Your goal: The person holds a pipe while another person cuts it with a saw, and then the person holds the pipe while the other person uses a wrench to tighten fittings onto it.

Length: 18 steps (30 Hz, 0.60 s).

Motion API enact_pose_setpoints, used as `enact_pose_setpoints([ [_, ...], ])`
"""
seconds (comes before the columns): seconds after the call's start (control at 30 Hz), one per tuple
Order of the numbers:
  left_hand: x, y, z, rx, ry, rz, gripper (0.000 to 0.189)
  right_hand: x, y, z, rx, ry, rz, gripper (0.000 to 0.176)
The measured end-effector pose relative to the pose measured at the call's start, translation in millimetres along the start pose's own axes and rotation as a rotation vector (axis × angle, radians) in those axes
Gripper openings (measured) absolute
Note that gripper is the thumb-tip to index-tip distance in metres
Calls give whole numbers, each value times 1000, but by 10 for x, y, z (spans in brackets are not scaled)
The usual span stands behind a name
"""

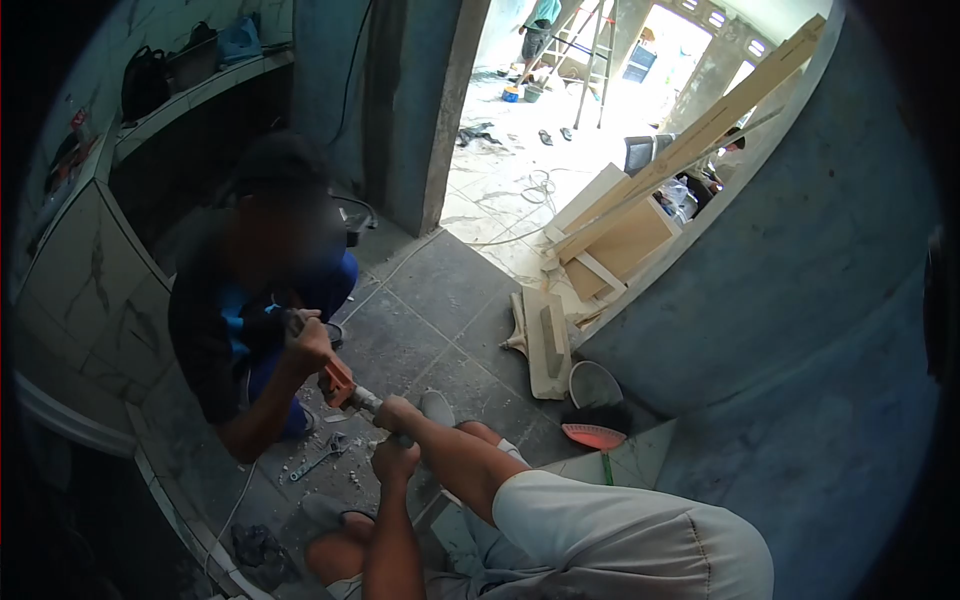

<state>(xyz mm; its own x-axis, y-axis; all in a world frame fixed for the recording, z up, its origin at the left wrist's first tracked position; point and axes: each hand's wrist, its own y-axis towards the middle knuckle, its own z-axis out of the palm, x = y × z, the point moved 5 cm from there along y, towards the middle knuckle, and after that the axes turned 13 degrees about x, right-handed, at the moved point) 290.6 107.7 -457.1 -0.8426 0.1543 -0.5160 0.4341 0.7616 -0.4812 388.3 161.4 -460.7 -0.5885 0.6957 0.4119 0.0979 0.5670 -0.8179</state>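
Note:
An orange power tool (340, 382) with a metallic front end (367, 400) is held by a crouching co-worker (250, 270), whose hand (310, 345) is on its rear part. My right hand (399, 413) is closed around the front end of the tool. Just below it, my left hand (396, 460) is closed on a dark part, perhaps a handle, mostly hidden by the fingers. A wrench (318, 460) lies on the floor to the left of my hands, among small pieces of debris.
A wooden float (545, 345), a bucket (594, 384) and a red dustpan (593, 436) are on the floor at right. Boards (690, 145) lean by the doorway. A cable (240, 500) runs along the left. Beyond stand a ladder (603, 60) and another person (540, 30).

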Motion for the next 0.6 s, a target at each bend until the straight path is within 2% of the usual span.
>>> enact_pose_setpoints([
  [0.1, 36, 17, 68, 22, 19, 14, 38, 37, -147, 2, -34, -13, -1, 34],
  [0.17, 190, 169, 352, -70, -68, 41, 38, 31, -196, -8, -63, -15, 13, 34],
  [0.3, 129, 139, 352, -109, -79, 108, 34, -12, -345, 58, -111, 37, 63, 33],
  [0.37, 275, 338, 624, -120, -109, 130, 34, 43, -381, 31, -159, -12, 31, 32],
  [0.43, 185, 384, 604, -136, -141, 155, 34, 61, -403, -6, -193, -42, 23, 32],
  [0.6, 295, 436, 752, -190, -497, 126, 50, -17, -312, 23, -263, -120, -31, 29],
])
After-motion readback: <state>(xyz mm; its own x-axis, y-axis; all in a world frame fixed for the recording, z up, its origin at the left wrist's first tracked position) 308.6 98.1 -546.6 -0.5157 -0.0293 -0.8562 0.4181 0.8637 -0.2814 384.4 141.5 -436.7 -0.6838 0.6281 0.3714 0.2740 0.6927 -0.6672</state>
